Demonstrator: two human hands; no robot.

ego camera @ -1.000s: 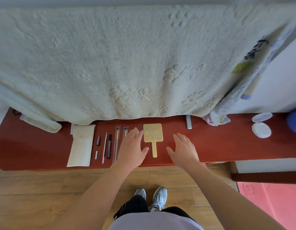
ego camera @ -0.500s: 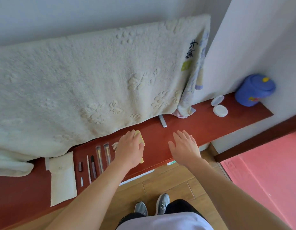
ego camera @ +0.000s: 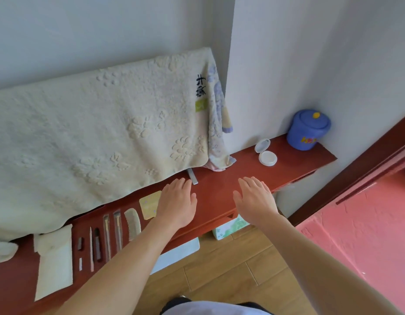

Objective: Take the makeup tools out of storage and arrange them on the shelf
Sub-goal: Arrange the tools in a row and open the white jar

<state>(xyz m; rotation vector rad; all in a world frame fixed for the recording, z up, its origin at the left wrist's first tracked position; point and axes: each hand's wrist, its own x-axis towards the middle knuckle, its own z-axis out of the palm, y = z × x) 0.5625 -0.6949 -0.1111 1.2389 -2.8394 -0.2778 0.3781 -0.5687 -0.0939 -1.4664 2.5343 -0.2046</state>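
Hands flat and empty: left hand (ego camera: 177, 204) partly over yellow mirror (ego camera: 148, 205), right hand (ego camera: 254, 201) over red shelf (ego camera: 219, 183)

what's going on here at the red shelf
A person holds both hands open over the shelf, gripping nothing. The left hand covers part of the yellow mirror; the right hand is over bare wood. To the left, a comb, brushes, sticks and a white pouch lie in a row. An open compact and blue jar sit farther right.
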